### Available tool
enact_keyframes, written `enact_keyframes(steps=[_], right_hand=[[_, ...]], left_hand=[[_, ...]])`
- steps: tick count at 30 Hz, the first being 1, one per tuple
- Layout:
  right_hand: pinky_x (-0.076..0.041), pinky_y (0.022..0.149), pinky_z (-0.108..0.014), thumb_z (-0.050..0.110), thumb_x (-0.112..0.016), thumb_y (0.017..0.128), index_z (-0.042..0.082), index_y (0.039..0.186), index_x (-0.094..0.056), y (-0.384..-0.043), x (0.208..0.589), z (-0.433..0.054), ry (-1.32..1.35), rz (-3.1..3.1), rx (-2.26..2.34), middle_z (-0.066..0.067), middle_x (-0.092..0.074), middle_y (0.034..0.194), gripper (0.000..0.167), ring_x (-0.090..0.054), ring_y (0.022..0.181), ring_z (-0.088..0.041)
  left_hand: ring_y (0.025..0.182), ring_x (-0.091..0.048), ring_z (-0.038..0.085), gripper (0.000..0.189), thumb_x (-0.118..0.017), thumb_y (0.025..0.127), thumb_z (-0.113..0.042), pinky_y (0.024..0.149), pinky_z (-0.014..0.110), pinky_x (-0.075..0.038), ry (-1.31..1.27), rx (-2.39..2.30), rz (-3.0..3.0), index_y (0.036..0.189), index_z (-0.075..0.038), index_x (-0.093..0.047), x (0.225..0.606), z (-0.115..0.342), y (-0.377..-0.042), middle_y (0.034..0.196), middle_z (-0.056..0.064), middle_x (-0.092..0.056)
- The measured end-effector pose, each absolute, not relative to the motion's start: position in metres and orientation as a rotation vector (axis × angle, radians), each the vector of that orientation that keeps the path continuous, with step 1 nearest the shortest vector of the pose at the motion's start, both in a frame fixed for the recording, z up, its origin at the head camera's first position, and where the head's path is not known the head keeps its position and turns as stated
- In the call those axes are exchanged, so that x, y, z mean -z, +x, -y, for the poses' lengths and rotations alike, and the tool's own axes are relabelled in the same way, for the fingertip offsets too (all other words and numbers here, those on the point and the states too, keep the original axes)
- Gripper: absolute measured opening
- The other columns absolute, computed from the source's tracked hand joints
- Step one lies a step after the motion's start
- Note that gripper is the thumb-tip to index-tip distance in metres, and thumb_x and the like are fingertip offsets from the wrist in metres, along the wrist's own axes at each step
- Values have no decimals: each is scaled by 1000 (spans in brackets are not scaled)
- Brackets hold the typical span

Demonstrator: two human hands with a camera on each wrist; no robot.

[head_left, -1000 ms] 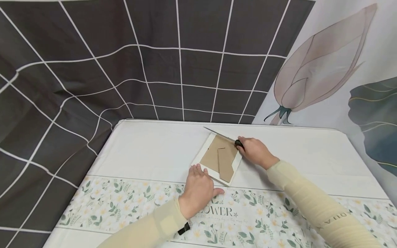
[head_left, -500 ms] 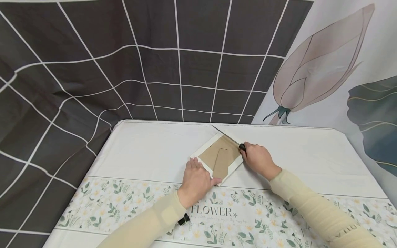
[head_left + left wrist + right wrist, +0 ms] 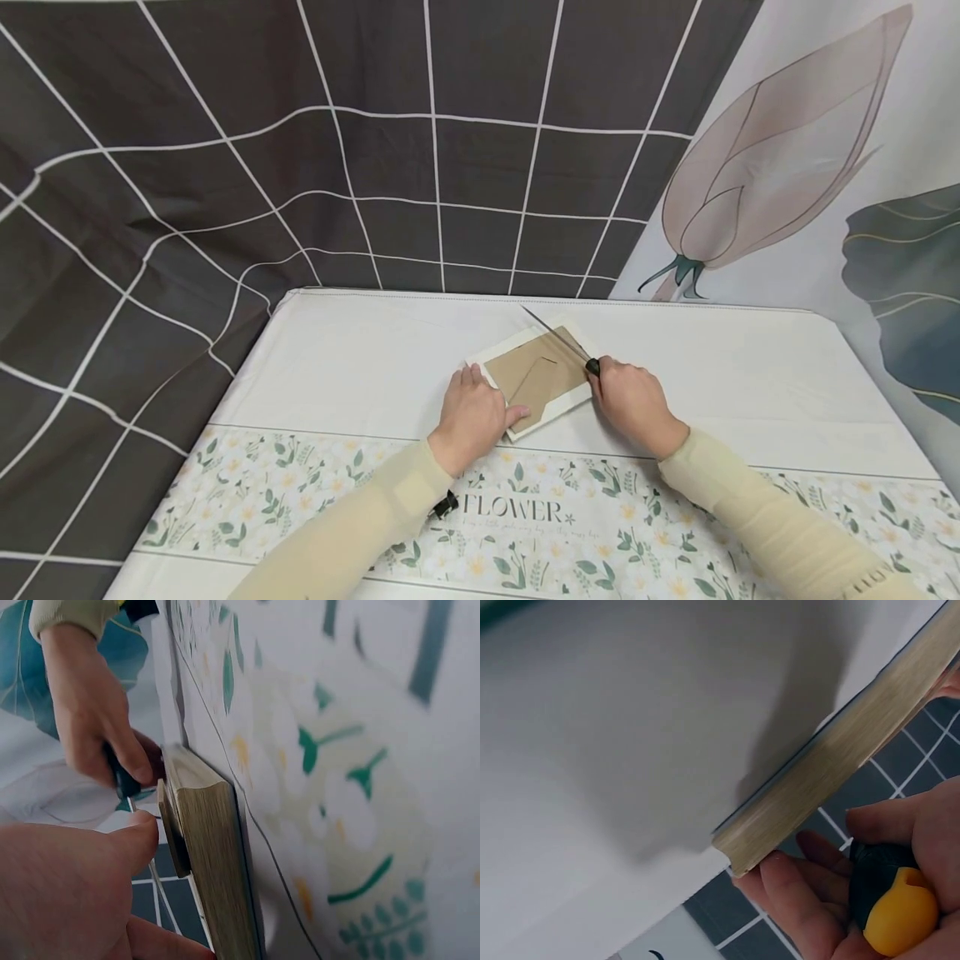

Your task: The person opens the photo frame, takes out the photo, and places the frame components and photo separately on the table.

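Photo frame [image 3: 558,407], back up in the head view, encloses a brown backing board [image 3: 517,367]; left hand [image 3: 471,414] grips its left edge, right hand [image 3: 635,403] clasps a tool [image 3: 592,366] over its right edge. Left wrist: thumb [image 3: 136,840] beside its stand [image 3: 174,840]. Right wrist: fingertips [image 3: 778,874] touch its corner.

Wood, or a good copy of it, along the side of the frame [image 3: 219,870], with fine lines and hardly any shine. Flat, dull card on the backing [image 3: 517,362]. Over the frame, thin, smooth metal on the tool [image 3: 558,335], with smooth plastic at the handle [image 3: 901,911]. Under the frame, matt cloth on the desk [image 3: 360,358]. Behind the frame, dull, wavy hanging cloth [image 3: 487,167].
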State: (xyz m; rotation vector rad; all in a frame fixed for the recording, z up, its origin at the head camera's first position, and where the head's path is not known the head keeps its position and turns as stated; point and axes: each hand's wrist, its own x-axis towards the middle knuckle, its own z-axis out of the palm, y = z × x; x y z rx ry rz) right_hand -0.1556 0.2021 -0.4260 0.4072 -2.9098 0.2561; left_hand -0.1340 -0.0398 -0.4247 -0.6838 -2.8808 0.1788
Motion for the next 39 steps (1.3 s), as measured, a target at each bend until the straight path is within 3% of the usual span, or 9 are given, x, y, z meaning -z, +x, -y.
enact_keyframes(steps=[11, 17, 24, 28, 39], right_hand=[[-48, 39, -41, 13, -62, 98, -5, 81, -56, -143, 423, -200, 406, 2921, -215, -14, -55, 57, 25, -58, 47, -26], [-47, 39, -42, 12, -63, 97, -4, 80, -55, -135, 421, -198, 383, 2923, -241, -14, -54, 56, 24, -58, 46, -29], [-44, 38, -41, 11, -61, 98, -3, 78, -52, -129, 418, -197, 367, 2911, -312, -11, -49, 53, 26, -54, 43, -27], [-44, 38, -42, 11, -61, 98, -3, 78, -52, -126, 419, -195, 350, 2920, -329, -11, -49, 54, 26, -53, 44, -26], [-41, 37, -35, 11, -61, 98, -5, 81, -53, -119, 418, -192, 321, 2958, -360, -8, -46, 54, 25, -49, 43, -22]], left_hand=[[109, -67, 42, 71, -51, 98, -61, 91, 43, -54, -661, -81, 2869, 62, -4, -72, 426, 40, -150, 116, 34, -66], [111, -66, 43, 71, -52, 97, -61, 96, 45, -53, -659, -39, 2878, 67, 0, -74, 427, 40, -159, 119, 35, -64], [108, -68, 39, 70, -54, 97, -60, 95, 44, -53, -634, 32, 2886, 59, -3, -69, 432, 40, -171, 124, 33, -63], [114, -65, 38, 70, -52, 98, -60, 97, 43, -53, -627, 50, 2910, 57, -5, -67, 433, 40, -176, 130, 31, -60], [121, -62, 36, 70, -53, 97, -60, 98, 43, -52, -579, 141, 2985, 74, 2, -74, 433, 37, -182, 139, 28, -55]])
